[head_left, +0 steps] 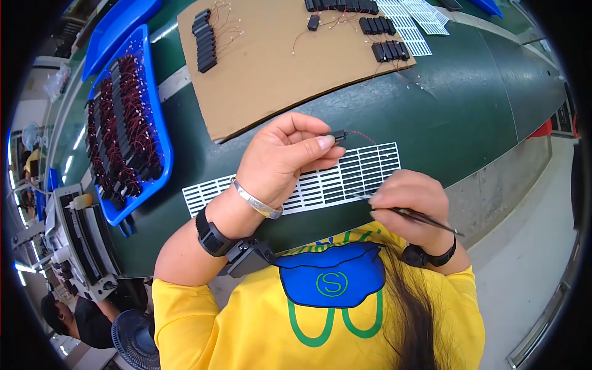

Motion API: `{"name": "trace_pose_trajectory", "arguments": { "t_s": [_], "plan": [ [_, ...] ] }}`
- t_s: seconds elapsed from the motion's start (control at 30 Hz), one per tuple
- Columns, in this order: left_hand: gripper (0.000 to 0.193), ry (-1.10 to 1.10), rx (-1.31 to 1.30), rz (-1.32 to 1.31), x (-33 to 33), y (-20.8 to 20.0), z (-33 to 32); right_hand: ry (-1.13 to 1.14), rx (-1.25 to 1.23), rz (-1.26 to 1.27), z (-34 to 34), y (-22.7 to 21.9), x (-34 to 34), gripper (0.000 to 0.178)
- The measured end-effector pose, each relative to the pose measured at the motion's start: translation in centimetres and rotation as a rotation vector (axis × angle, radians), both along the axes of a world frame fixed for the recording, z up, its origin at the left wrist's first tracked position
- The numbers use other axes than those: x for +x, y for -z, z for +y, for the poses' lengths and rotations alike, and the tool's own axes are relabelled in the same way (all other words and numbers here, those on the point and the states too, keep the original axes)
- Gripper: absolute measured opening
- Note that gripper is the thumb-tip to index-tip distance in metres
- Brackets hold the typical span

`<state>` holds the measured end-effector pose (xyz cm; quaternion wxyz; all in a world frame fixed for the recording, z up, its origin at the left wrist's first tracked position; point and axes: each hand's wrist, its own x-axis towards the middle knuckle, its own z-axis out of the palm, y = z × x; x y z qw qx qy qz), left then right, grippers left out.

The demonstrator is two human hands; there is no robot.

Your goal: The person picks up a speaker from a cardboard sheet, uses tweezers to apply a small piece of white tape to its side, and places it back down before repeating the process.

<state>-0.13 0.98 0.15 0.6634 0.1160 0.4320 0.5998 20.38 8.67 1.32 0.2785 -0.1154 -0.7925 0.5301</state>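
Observation:
My left hand (280, 151) pinches a small black rectangular component (338, 134) between thumb and fingers. A thin red wire (362, 135) trails from the component to the right. Under my hands lies a white sheet (373, 166) with rows of narrow black strips; my left wrist covers part of it. My right hand (412, 200) is closed around dark tweezers (425, 218), just off the sheet's near right corner. The tweezer tips are hard to make out near the sheet's edge. Hand and component are apart from the tweezers.
A brown cardboard sheet (277, 68) bears rows of wired black components (205, 46). At left, a blue tray (161, 142) holds many more. Other white strip sheets (410, 31) lie at the far right of the green table (462, 117). A person (89, 320) and a fan (132, 339) are lower left.

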Motion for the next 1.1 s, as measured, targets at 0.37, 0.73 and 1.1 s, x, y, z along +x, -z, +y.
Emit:
{"name": "trace_pose_trajectory", "arguments": {
  "t_s": [0.37, 0.73, 1.1],
  "plan": [
    [0.015, -0.078, 0.050, 0.027, 0.4, 0.7, -0.2, 0.145, -0.151, -0.188, -1.6, 1.9, -1.2, 0.019],
    [0.016, -0.019, 0.064, 0.009, 0.6, 1.0, -0.2, 0.210, -0.047, -0.114, -1.1, 2.4, -2.2, 0.017],
    [0.016, 0.025, 0.048, 0.071, 0.5, 0.9, -0.1, 0.133, 0.088, -0.222, -0.9, 2.2, -2.0, 0.017]
  ]
}}
